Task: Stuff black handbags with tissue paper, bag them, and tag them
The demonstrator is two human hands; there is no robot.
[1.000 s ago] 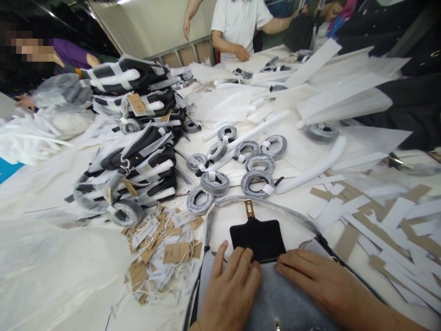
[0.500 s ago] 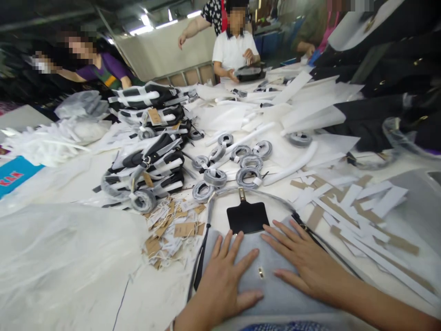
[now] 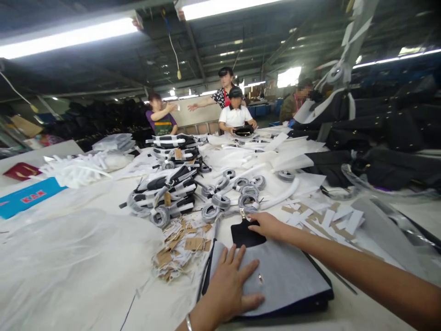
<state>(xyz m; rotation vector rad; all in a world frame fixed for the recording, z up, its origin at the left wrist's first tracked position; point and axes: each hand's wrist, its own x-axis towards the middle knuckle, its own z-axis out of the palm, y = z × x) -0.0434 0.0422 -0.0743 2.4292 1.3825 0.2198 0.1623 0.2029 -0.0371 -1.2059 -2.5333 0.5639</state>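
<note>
I am pressing the left hand (image 3: pixel 233 281), fingers spread and gripping nothing, onto one thin grey sheet (image 3: pixel 285 269) over one flat black bag (image 3: pixel 319 301) lying toward the worktop's (image 3: pixel 161 309) near edge, while the right hand (image 3: pixel 271 225), half curled, is touching one black T-shaped flap (image 3: pixel 244 235) with one gold metal plate (image 3: pixel 242 213); whether it is pinching, I cannot tell. As I am judging it, the left palm should be holding the sheet crease-free around one small gold metal lock (image 3: pixel 261 278), the right fingers taking the flap by its rim. Toward the worktop's far edge, just beyond the bag, I am counting nine loose grey ring-shaped coils (image 3: pixel 222 205).
</note>
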